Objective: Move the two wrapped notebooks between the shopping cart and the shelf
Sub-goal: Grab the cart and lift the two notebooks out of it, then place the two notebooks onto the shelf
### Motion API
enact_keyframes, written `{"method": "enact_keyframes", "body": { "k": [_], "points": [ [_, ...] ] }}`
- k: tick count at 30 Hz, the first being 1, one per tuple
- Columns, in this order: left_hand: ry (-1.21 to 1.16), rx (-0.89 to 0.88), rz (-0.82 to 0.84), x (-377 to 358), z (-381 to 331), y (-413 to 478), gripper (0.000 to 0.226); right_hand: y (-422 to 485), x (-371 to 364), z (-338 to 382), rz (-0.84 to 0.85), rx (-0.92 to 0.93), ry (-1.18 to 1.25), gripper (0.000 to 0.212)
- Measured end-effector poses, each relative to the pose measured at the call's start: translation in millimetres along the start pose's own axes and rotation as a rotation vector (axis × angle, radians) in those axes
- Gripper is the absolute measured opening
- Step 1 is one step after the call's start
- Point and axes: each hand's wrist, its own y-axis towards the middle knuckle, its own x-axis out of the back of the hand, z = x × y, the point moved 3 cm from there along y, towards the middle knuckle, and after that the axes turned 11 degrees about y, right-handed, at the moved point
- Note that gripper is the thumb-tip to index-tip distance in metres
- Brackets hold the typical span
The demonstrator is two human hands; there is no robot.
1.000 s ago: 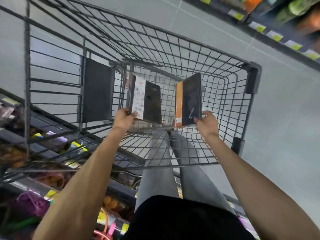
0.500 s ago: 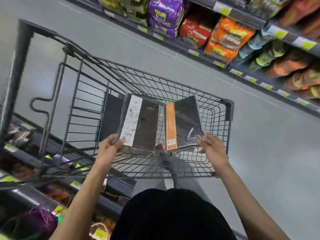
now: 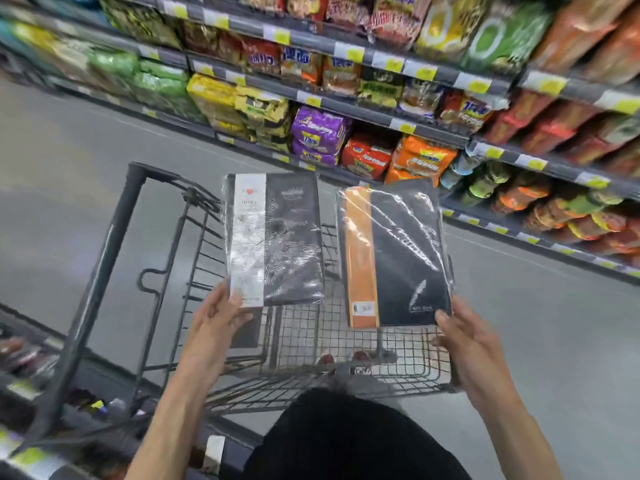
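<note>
I hold two plastic-wrapped black notebooks above the wire shopping cart. The one with a white band is in my left hand, gripped at its lower left corner. The one with an orange band is in my right hand, gripped at its lower right corner. Both notebooks face me, upright and side by side, raised clear of the cart's basket. The shelf with snack packs stands across the aisle beyond them.
Shelves of coloured snack bags with yellow price tags run along the far side and right. A lower shelf lies at my left behind the cart. Grey floor spreads to the right. My black clothing fills the bottom centre.
Both hands have lifted the notebooks up out of the cart's basket. My view has tilted up from the cart toward the snack shelf.
</note>
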Motion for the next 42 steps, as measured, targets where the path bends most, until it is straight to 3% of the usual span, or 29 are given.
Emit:
{"method": "enact_keyframes", "body": {
  "k": [2, 4, 6, 10, 14, 16, 22, 29, 42],
  "points": [
    [-0.018, -0.037, 0.042, -4, -16, 3, 0.094, -5, -3, 11, 0.000, 0.053, 0.048, 0.035],
    [-0.005, -0.096, 0.054, -7, -36, 2, 0.104, -11, -8, 22, 0.003, 0.100, 0.111, 0.058],
    [0.007, -0.144, 0.080, -11, -52, 1, 0.093, -18, -14, 32, 0.009, 0.149, 0.146, 0.075],
    [-0.014, -0.215, 0.129, -18, -70, -4, 0.102, -23, -15, 40, 0.014, 0.238, 0.234, 0.046],
    [0.020, -0.261, 0.220, -36, -82, -18, 0.042, -35, -13, 48, -0.008, 0.290, 0.302, 0.049],
    [0.040, -0.289, 0.246, -47, -88, -28, 0.032, -43, -7, 51, -0.034, 0.304, 0.324, 0.052],
    [0.049, -0.314, 0.310, -82, -87, -45, 0.028, -67, 24, 59, -0.120, 0.338, 0.421, 0.033],
    [0.067, -0.296, 0.396, -158, -75, -72, 0.023, -95, 93, 72, -0.263, 0.394, 0.491, 0.033],
    [0.106, -0.244, 0.609, -363, -12, -155, 0.030, -156, 310, 95, -0.526, 0.476, 0.550, 0.033]
  ]
}}
